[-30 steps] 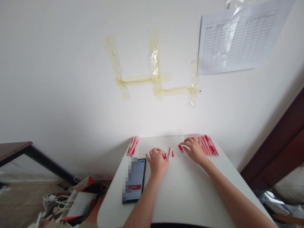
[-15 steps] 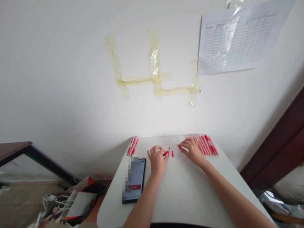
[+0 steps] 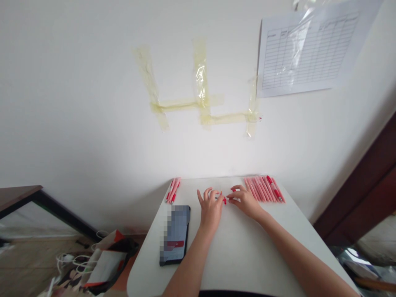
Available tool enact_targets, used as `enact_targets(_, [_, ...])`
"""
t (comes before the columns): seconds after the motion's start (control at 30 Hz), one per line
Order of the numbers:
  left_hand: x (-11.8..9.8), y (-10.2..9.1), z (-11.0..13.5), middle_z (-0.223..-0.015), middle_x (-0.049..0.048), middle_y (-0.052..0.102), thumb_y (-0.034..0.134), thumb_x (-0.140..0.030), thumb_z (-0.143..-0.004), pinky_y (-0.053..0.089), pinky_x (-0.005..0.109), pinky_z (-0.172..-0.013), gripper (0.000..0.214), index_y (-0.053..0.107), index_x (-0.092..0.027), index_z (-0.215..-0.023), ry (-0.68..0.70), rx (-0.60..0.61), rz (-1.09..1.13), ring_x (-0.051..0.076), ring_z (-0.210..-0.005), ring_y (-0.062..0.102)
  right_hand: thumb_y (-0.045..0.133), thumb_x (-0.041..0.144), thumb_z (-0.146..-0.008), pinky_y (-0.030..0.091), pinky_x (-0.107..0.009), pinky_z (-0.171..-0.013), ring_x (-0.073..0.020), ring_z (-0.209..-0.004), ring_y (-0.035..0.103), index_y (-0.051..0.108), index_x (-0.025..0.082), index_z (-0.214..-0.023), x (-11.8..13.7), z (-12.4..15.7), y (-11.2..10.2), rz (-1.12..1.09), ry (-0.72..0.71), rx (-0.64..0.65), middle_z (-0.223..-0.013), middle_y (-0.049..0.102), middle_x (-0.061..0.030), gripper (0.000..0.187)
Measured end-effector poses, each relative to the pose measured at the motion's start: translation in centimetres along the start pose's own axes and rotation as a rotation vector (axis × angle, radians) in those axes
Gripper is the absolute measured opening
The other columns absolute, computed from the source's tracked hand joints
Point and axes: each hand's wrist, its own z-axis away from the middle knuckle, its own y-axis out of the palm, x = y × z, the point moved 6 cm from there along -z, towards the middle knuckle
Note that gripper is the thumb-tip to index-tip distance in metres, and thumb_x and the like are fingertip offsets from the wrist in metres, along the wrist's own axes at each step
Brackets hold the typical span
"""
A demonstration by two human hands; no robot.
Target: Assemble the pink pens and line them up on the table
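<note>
My left hand (image 3: 211,206) and my right hand (image 3: 246,201) meet at the far middle of a white table (image 3: 241,251). Both pinch small red pen parts (image 3: 224,200) between their fingertips; the other fingers of my left hand are spread. A row of several pink and red pens (image 3: 264,189) lies just right of my right hand. A smaller bunch of pink pens (image 3: 172,190) lies at the table's far left corner.
A dark phone (image 3: 175,234) lies on the table's left side near my left forearm. The table stands against a white wall with tape strips (image 3: 201,103) and a printed sheet (image 3: 306,49). Bags and cables (image 3: 93,264) sit on the floor at left.
My right hand left the pen row and moved left with a red part. My left hand shifted right and picked up a red piece. The two hands now meet at the middle.
</note>
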Motion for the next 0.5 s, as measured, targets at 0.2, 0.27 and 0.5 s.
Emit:
enact_targets(0.2, [0.2,0.2,0.1,-0.109,0.0044,0.067,0.063,-0.019,-0.089,0.027,0.075,-0.115,0.021,0.074,-0.031,-0.102,-0.026,0.0,0.005,0.028,-0.123,0.053,0.068,0.023,-0.09,0.021,-0.061,-0.12,-0.0279,-0.123,0.06,0.079,0.03,-0.106,-0.3,-0.1,0.4,-0.052,0.015,0.017,-0.103,0.074,-0.0075,0.021])
enact_targets(0.27, [0.3,0.1,0.1,-0.109,0.0045,0.067,0.063,-0.02,-0.089,0.025,0.075,-0.116,0.021,0.074,-0.032,-0.102,-0.049,0.019,0.017,0.028,-0.124,0.052,0.068,0.023,-0.09,0.025,-0.059,-0.119,-0.0274,-0.121,0.06,0.079,0.03,-0.105,-0.4,-0.1,0.3,-0.045,0.021,-0.003,-0.106,0.073,-0.0079,0.02])
enact_targets(0.5, [1.1,-0.4,0.1,-0.113,0.0042,0.066,0.065,-0.027,-0.089,0.019,0.072,-0.118,0.013,0.074,-0.031,-0.096,-0.239,0.083,0.016,0.027,-0.121,0.053,0.062,0.026,-0.093,0.035,-0.058,-0.111,-0.0295,-0.118,0.059,0.076,0.029,-0.109,-0.7,0.2,-0.8,0.033,0.011,-0.093,-0.105,0.074,-0.0085,0.022])
